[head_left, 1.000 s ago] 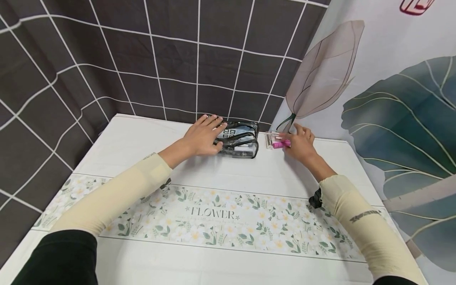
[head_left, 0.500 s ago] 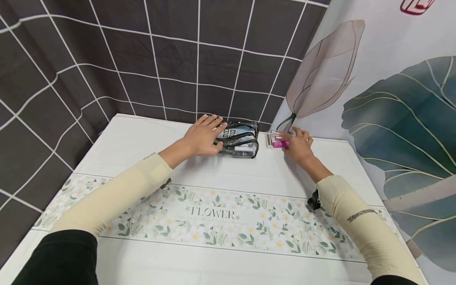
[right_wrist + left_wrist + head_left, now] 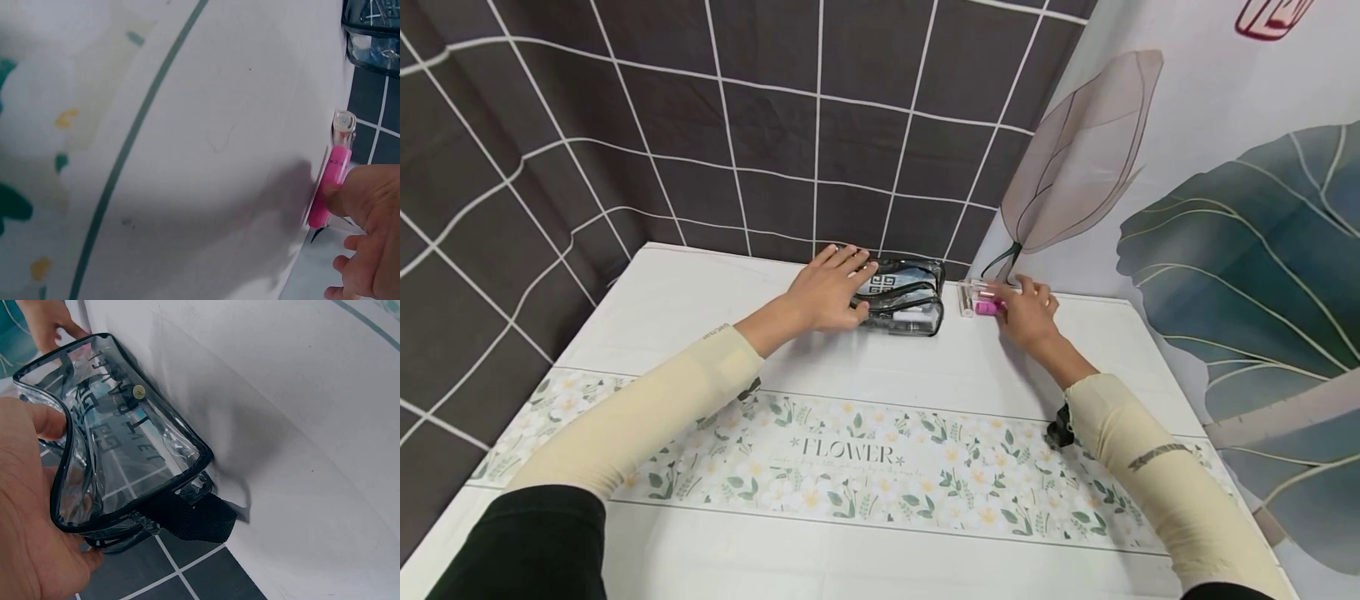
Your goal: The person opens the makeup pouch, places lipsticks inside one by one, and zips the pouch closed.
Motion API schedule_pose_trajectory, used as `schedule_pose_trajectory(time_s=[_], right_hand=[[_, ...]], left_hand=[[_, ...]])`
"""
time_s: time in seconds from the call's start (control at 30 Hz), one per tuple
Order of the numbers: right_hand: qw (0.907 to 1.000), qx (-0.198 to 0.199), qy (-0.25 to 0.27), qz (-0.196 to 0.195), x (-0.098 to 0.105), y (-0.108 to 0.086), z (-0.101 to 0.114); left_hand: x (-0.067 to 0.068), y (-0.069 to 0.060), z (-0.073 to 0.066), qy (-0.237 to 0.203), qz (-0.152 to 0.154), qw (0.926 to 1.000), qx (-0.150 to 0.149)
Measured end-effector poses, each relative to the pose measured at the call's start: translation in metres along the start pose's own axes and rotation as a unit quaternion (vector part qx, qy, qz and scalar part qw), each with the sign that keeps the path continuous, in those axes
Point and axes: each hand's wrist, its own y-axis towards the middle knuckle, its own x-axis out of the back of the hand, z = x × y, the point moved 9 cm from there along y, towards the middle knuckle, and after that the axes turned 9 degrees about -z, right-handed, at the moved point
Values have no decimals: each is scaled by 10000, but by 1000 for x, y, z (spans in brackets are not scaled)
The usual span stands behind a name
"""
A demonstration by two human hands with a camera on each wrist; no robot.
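In the head view my left hand [image 3: 825, 290] lies over the left end of a clear travel pouch [image 3: 898, 297] with black edging. In the left wrist view my thumb and fingers straddle that pouch's end, and a black strap [image 3: 187, 515] hangs beside them. To the right, my right hand [image 3: 1028, 312] pinches a bright pink tube [image 3: 330, 187], thumb against its side. Small clear slim tubes [image 3: 966, 300] lie beside it, close to the pouch's right end. A clear, squarish tube end [image 3: 344, 122] shows past the pink one. My other right fingers partly hide this group.
A white tabletop [image 3: 820, 358] with a floral printed band [image 3: 850, 454] carries everything. Behind its far edge hangs a dark gridded curtain [image 3: 767, 125]. A leaf-patterned white curtain [image 3: 1150, 275] borders the right side.
The right hand has shifted slightly left, and less of the pink tube shows to its left. The left hand stays on the pouch. The head view has tilted slightly.
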Motion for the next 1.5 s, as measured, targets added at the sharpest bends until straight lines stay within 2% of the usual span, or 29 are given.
schedule_pose_trajectory(time_s=[0.43, 0.67, 1.2, 1.5], right_hand=[[9992, -380, 129, 71, 26, -5, -19], [9991, -384, 159, -63, 40, -5, -21], [9993, -216, 200, -212, 59, -5, 12], [9986, 83, 329, -407, 75, -1, 44]], left_hand=[[-2, 3, 1, 26, -62, 10000, -41], [-3, 3, 2, -18, -98, 9999, -42], [-2, 1, -2, -148, -113, 9998, -67], [0, 1, 0, -101, -159, 9998, -67]])
